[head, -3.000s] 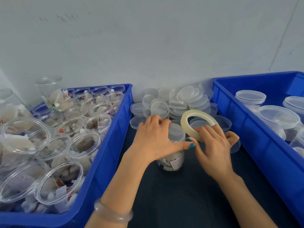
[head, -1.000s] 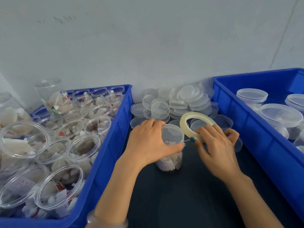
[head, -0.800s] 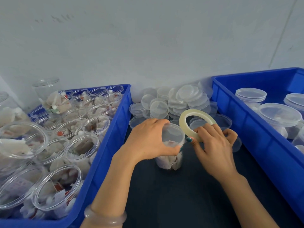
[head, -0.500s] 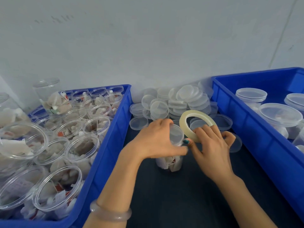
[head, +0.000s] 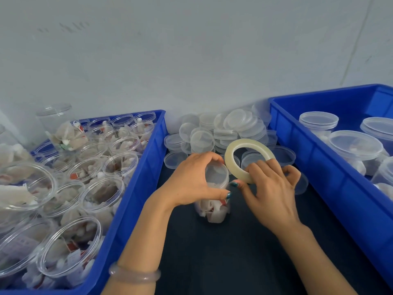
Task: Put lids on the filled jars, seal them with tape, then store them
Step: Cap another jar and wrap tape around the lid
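- Right now I have the left hand [head: 191, 179] curled round the top of the small filled jar [head: 214, 209]. The jar stands upright on the dark bench [head: 234, 252] at the middle of my view, with its clear lid [head: 215, 173] already seated.
- My right hand [head: 270, 192] pinches the tape roll [head: 248, 142] at 2 o'clock of the jar, with the thumb tip reaching toward the lid's edge. I cannot make out the free end of the tape.
- My main worry is that clear tape on clear plastic is hard to track, so the strip could land skewed or miss the seam between lid and jar.
- Pulling the roll too hard may tip the light jar or lift the lid unless the left hand braces it.
- The tape might also fold over and stick to itself or to my fingers.
- At 9 o'clock, a blue bin [head: 136, 188] holds open jars [head: 102, 192] stuffed with pale sachets, none of them lidded.
- At 3 o'clock, a second blue bin [head: 319, 167] carries lidded jars [head: 355, 145] with similar contents.
- At 12 o'clock, loose clear lids [head: 223, 133] lie heaped against the wall.
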The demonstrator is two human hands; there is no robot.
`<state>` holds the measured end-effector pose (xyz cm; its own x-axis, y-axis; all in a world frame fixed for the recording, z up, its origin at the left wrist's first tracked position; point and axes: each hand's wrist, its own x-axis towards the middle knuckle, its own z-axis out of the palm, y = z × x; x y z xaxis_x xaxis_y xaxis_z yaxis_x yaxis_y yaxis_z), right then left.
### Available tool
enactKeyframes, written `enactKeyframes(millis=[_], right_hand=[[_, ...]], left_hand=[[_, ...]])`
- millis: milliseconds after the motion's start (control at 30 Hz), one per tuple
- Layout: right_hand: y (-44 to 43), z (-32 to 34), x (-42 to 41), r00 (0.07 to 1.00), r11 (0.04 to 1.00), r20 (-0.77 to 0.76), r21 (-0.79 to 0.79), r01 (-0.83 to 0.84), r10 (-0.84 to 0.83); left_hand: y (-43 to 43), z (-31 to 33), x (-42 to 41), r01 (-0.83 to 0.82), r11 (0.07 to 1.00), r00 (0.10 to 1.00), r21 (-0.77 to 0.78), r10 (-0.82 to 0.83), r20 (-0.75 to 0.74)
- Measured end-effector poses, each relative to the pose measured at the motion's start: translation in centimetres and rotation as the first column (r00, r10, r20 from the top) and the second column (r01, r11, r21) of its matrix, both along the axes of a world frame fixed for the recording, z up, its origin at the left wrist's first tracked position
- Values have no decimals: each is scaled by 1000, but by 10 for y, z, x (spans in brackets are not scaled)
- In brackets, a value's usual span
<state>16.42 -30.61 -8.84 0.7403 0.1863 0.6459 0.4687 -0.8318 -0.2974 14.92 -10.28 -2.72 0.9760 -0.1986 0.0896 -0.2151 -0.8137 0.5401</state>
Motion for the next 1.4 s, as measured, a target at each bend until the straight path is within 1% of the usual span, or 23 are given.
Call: enactKeyframes(millis=[67,167,267,367,433,500,600,767,867,1000,1133,1267,1400], right_hand=[[3,0,-1,999,998,2,23,50,-50],[2,-1,-1,998,997,-11,58,59,-59],[3,-1,-1,999,995,1,90,53,-53],[4,0,-1,998,993,-11,106,55,-54],[2,0,0,999,996,-32,83,36,-33],[-2,-1,2,998,998,-63,53,-18,21],[-8,0,5,992,995,-86,47,-91,95],[-2,-2,2,1000,1000,-10,-10,-29,29],[3,-2,1,1000,1000,15,-8,-9,9],[6,-2,-1,999,1000,20,6,-27,27],[11,-2,-3,999,998,-23,51,-38,39],[12,-5,-4,998,996,-49,76,-41,45],[11,-5,-1,988,989,-128,129,-67,83]], left_hand=[[3,1,1,48,999,998,-19,-48,-30],[3,3,2,106,994,994,1,-106,-38],[1,3,3,117,988,993,97,-117,-4],[-5,1,1,5,960,1000,280,-13,27],[-7,0,-1,-94,944,995,317,81,54],[-6,3,-1,-118,946,992,302,99,79],[-2,7,1,-90,968,995,234,80,52],[6,8,-5,-8,998,1000,65,9,-3],[7,5,-5,36,999,999,14,-36,-5],[5,3,-6,61,998,998,5,-61,7],[0,3,-9,38,999,999,35,-39,22],[-15,-5,-12,-50,985,991,167,28,134],[-24,-14,-11,-127,979,969,162,87,233]])
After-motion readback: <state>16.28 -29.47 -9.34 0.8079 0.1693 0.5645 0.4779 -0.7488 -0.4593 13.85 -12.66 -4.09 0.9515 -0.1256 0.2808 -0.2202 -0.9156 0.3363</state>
